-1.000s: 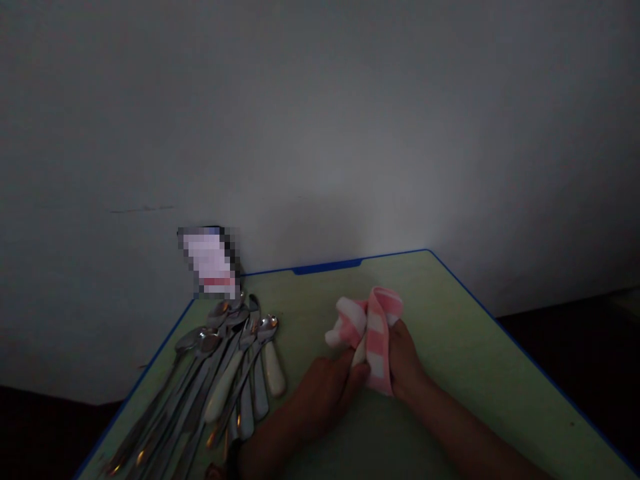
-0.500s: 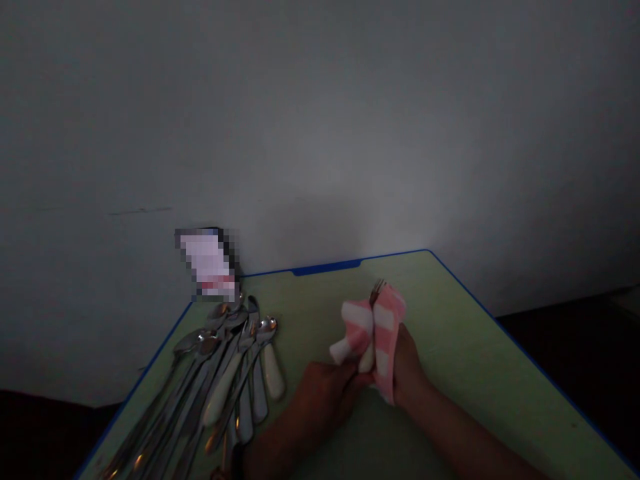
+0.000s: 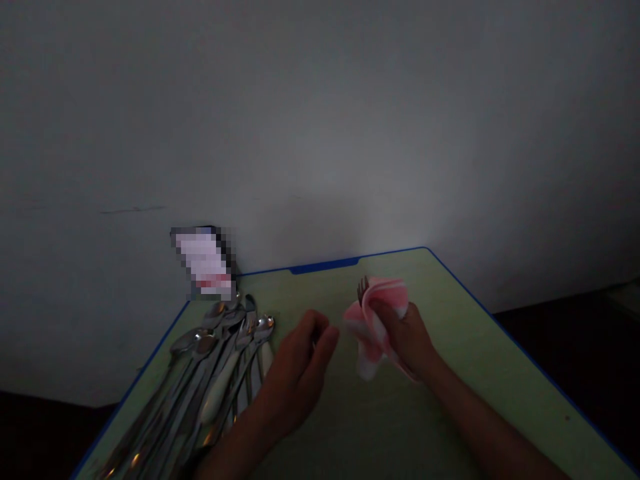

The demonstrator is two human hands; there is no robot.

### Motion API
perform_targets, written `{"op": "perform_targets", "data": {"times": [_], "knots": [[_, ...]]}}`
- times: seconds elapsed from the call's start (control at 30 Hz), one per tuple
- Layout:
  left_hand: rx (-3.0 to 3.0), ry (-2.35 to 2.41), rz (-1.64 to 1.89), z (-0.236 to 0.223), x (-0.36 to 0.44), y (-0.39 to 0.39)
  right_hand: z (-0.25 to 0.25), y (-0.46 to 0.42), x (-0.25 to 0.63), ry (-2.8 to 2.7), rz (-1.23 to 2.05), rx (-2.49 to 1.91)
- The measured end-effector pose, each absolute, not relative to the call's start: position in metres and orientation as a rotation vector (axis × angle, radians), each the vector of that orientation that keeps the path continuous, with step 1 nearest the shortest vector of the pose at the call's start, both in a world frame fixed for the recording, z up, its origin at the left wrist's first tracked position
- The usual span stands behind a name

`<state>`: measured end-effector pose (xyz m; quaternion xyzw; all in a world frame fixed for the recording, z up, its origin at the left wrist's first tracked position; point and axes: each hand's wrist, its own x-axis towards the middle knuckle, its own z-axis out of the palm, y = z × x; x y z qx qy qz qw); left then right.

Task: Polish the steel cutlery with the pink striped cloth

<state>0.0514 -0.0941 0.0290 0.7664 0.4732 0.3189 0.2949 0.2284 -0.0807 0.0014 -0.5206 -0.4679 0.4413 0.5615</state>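
My right hand (image 3: 407,333) is closed around a pink and white striped cloth (image 3: 370,357), its thumb pressing on the folds. A fork (image 3: 363,289) is wrapped in that cloth; only its tines stick out at the top, and its handle is hidden. To the left, my left hand (image 3: 300,373) hovers over the table with bent fingers, the thumb a little apart from them, and I see nothing in it. Beside it lies a pile of cutlery: spoons (image 3: 205,343), a fork (image 3: 246,331) and a cream-handled piece (image 3: 220,393). My left forearm covers part of the pile.
The light green table (image 3: 480,400) has a blue edge and a blue tab (image 3: 325,266) at the back. A blurred-out phone-like device (image 3: 205,260) leans on the wall (image 3: 320,120) at the back left corner.
My left hand has let go of the cloth-wrapped fork and moved left and up, toward the cutlery. My right hand has turned and folded the cloth over the fork, whose cream handle is now covered.
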Motion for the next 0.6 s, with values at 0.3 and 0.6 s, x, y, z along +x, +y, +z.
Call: {"op": "perform_targets", "data": {"times": [0.3, 0.6], "knots": [[2.257, 1.345, 0.732, 0.114, 0.028, -0.055, 0.069, -0.063, 0.218, -1.702, 0.748, -1.312], [2.400, 1.389, 0.723, 0.130, 0.017, -0.040, 0.125, -0.038, 0.200, -2.209, 0.735, -1.217]]}}
